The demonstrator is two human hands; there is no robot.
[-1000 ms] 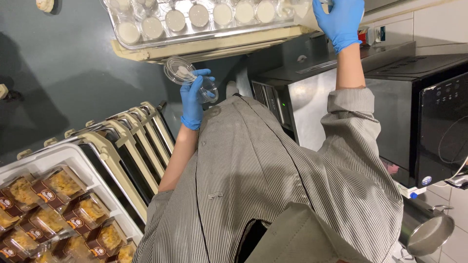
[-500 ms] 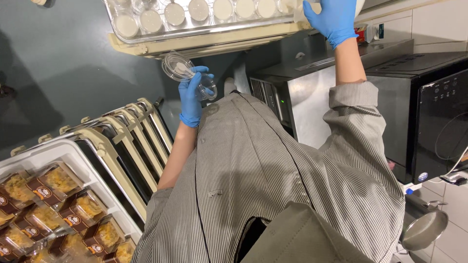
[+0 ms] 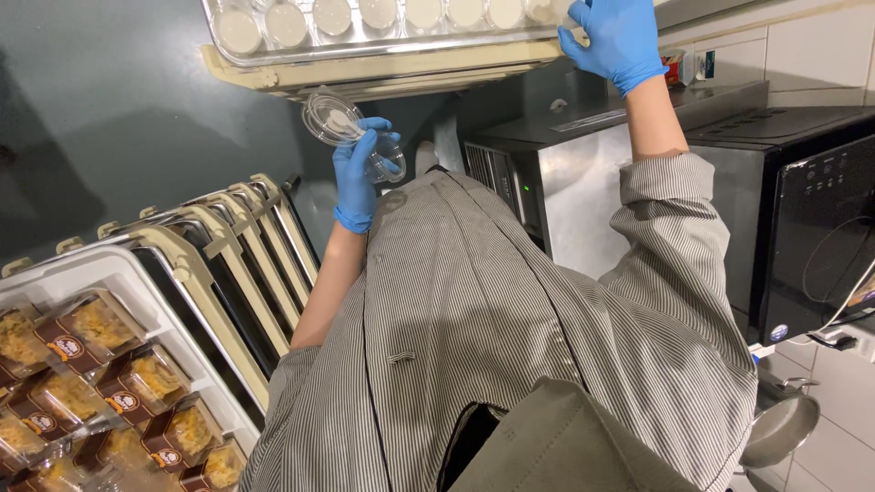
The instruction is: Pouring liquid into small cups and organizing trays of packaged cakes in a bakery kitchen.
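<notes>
Above the striped shirt (image 3: 510, 319), the left hand (image 3: 357, 182) in a blue glove is pinching a clear plastic cup (image 3: 383, 159) with its open lid (image 3: 330, 117), just under a tray (image 3: 383, 41) of round white cups. Up at the top, the right hand (image 3: 618, 38), also gloved, is gripping the tray's edge with bent fingers. Beside the person, packed pastries (image 3: 82, 383) are lying in a rack tray (image 3: 137, 273), and a black oven (image 3: 811, 228) is standing to the right.

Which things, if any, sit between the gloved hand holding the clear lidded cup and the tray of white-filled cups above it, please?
Nothing visible does. The left hand holds the clear cup just under the front edge of the tray, with only open space between them. The right hand grips the tray's far end, well aside.
</notes>
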